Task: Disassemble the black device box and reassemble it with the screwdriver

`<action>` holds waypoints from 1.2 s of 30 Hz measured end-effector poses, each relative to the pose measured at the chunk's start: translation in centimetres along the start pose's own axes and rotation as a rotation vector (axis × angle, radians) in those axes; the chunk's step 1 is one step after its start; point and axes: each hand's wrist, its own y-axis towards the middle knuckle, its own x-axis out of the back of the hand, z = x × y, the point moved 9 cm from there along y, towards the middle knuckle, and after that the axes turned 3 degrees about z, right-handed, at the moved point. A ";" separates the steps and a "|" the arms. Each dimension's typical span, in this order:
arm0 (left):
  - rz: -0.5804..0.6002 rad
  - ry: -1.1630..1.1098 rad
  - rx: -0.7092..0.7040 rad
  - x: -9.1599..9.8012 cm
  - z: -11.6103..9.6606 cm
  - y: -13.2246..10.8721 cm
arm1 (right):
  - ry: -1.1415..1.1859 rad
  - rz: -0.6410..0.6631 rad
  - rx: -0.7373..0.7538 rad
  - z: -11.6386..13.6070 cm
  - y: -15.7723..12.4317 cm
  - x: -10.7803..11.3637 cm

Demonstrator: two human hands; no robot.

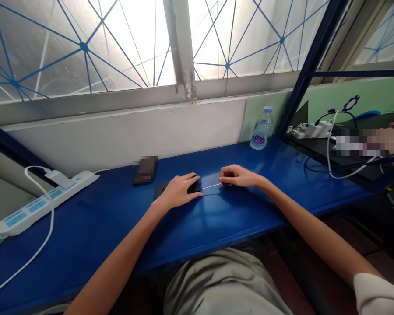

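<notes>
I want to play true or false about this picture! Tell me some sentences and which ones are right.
1. The left hand rests on a black flat thing. True.
2. The right hand pinches a thin white stick. True.
3. The water bottle lies on its side. False: it stands upright.
4. The power strip is red. False: it is white.
5. The table is green. False: it is blue.
</notes>
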 end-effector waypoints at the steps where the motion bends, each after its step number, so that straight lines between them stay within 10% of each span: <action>1: -0.001 -0.002 0.000 0.0 -0.1 0.0 | -0.013 0.006 -0.002 0.0 0.0 0.0; 36: -0.003 -0.025 -0.012 0.3 -0.3 -0.1 | -0.222 0.016 0.002 0.0 0.1 -0.2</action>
